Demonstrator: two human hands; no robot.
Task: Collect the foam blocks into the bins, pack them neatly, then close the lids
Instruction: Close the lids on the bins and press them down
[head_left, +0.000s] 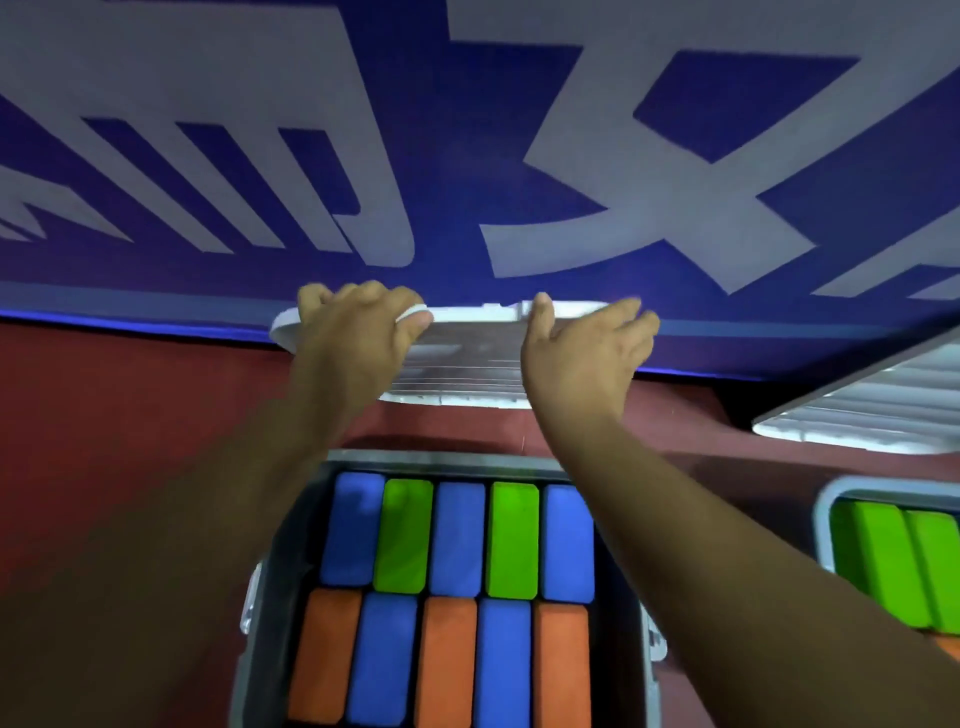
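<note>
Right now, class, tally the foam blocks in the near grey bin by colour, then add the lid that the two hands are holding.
Blue rectangular foam blocks: 5
Green rectangular foam blocks: 2
Orange rectangular foam blocks: 3
White ribbed plastic lid, held by the left hand and right hand: 1
Total: 11 things, 10 of them blocks in the grey plastic bin.

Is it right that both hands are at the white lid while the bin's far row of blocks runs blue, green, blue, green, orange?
Not quite: in the head view the far row's last block is blue, not orange; the rest holds.
</note>
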